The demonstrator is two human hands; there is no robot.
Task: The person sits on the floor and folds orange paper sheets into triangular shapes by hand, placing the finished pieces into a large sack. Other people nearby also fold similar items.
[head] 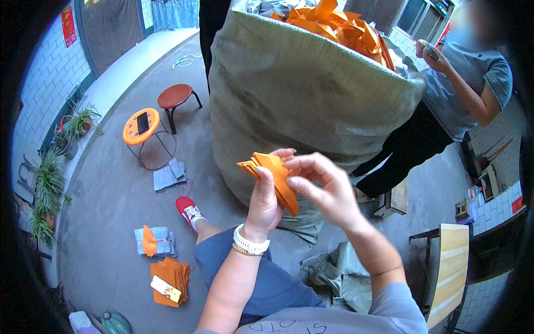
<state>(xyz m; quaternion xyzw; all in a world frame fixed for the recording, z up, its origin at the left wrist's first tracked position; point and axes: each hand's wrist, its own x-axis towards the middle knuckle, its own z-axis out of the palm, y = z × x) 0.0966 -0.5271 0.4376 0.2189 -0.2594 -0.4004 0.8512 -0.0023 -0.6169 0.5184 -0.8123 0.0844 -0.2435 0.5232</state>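
A bundle of folded orange sheets (275, 175), paper or thin cloth, is pinched between the thumb and fingers of my left hand (265, 200), its layered edges fanned out. My right hand (323, 183) has its thumb and fingers at the bundle's right side; whether they grip a sheet is unclear. Beyond both hands stands a very large woven sack (300, 92), filled at the top with orange folded pieces (333, 27) and silvery-grey ones. On the floor at the left lie a stack of brown-orange sheets (169, 269) and a tied grey-blue bundle (164, 238) bearing an orange piece.
An orange stool (152, 125) holding a phone and a red-brown stool (175, 96) stand at the left. Grey sheets (164, 179) lie near them. A person (463, 79) stands right of the sack. A crumpled sack (346, 275) and a wooden table (450, 271) are at the lower right.
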